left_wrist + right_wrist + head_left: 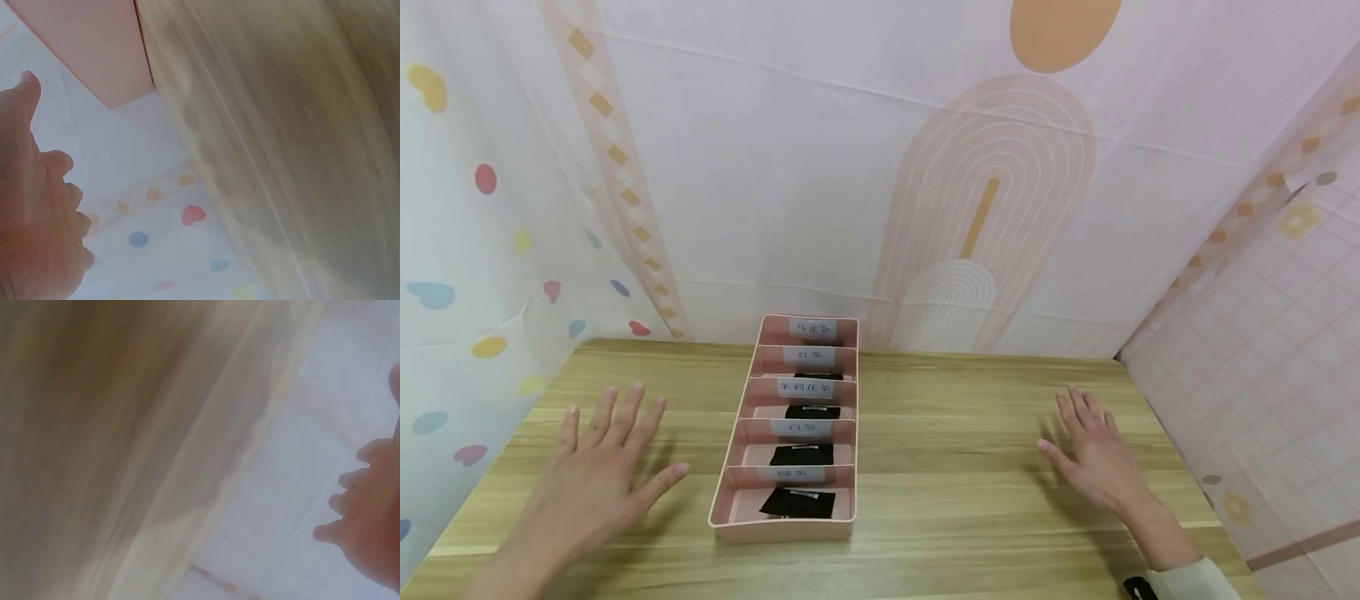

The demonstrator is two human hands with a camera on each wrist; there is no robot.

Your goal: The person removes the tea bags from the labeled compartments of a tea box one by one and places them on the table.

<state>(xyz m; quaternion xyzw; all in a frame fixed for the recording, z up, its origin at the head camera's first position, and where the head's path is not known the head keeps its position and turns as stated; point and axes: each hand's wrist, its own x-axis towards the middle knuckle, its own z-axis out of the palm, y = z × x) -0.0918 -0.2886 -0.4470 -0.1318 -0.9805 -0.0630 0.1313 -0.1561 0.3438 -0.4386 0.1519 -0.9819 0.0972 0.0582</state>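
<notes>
A long pink divided box stands on the wooden table, left of the middle. Its compartments carry white labels with Chinese characters. A flat black packet lies in the nearest compartment, and similar ones show in several others; the farthest compartment's floor is mostly hidden. To the left of the box, my left hand is spread palm down, holding nothing. In the left wrist view a corner of the pink box shows beyond the thumb. My right hand is over the table's right side, fingers extended, also holding nothing.
The wood-grain table reaches back to a patterned cloth hanging behind it. More cloth hangs at the left side and the right side. A pale sleeve and a black strap are at the right wrist.
</notes>
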